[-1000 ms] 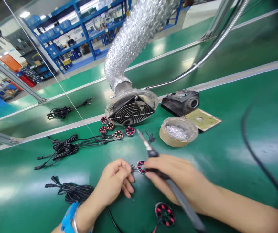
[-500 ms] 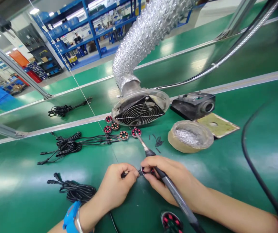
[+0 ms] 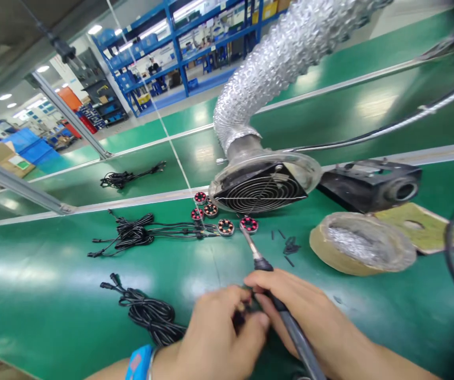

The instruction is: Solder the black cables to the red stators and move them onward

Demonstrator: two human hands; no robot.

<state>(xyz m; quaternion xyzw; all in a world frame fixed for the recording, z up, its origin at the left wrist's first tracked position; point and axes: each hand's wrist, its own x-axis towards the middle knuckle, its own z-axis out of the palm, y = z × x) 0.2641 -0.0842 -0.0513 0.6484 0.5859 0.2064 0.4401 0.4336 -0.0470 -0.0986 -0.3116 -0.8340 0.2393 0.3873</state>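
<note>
In my right hand [image 3: 310, 311] is a soldering iron [image 3: 264, 264] with a black handle; its metal tip points at a round part with red segments [image 3: 249, 225]. My left hand [image 3: 223, 327], with a blue wristband, is closed beside the right one around a small dark part [image 3: 240, 311], blurred and partly covered by the fingers. A ring with copper-coloured segments [image 3: 226, 227] sits left of the red one, and several similar rings lie behind it. Thin black cables [image 3: 179, 230] run from a bundle towards these rings.
A fume extractor fan [image 3: 262, 190] on a silver duct [image 3: 251, 89] hangs behind the rings. To the right are a tape roll [image 3: 330, 253], a yellow sponge [image 3: 421, 227] and a black metal stand [image 3: 373, 184]. Short black tubes [image 3: 290, 246] and a coiled cable [image 3: 151, 316] lie nearby.
The view has shifted, so the bench items appear farther right. My left hand has turned and come closer against my right hand, covering more of the small part.
</note>
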